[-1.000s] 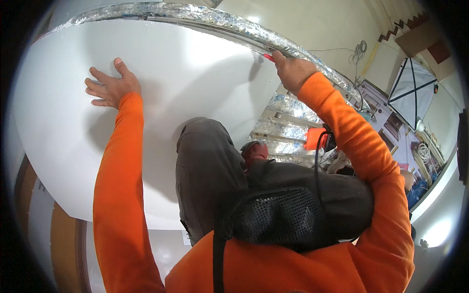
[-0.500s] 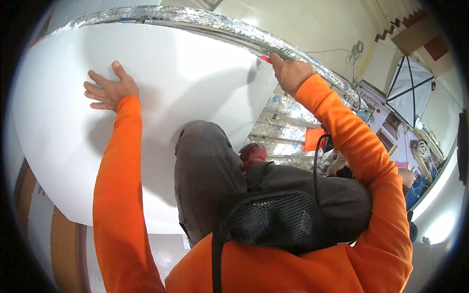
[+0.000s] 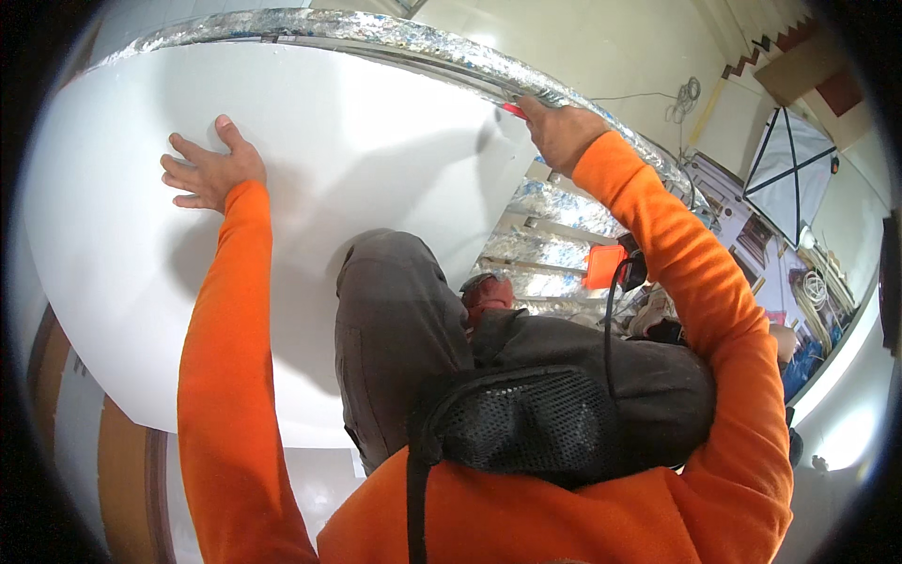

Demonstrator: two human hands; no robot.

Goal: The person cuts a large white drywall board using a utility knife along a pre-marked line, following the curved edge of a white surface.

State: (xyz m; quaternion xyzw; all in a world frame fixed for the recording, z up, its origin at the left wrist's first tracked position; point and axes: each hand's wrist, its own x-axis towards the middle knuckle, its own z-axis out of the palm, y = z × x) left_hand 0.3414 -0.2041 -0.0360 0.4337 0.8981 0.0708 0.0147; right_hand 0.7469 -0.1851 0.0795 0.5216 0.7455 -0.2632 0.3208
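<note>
My left hand lies on a large white sheet, its fingers spread. At the sheet's far right corner, my right hand is closed around a small red tool. Only a short red end of it shows beyond my fingers, so its kind is hidden. A paint-spattered metal rail curves along the sheet's far edge, close beside my right hand. My bent knee, in dark grey trousers, is over the sheet.
Paint-spattered slats with gaps between them run to the right of the sheet. An orange-red object sits there beside a black cord. Coiled cable, a white panel with black straps and assorted materials lie lower down at right.
My right hand has shifted very slightly to the right with the red tool. My left hand stays in the same place on the sheet.
</note>
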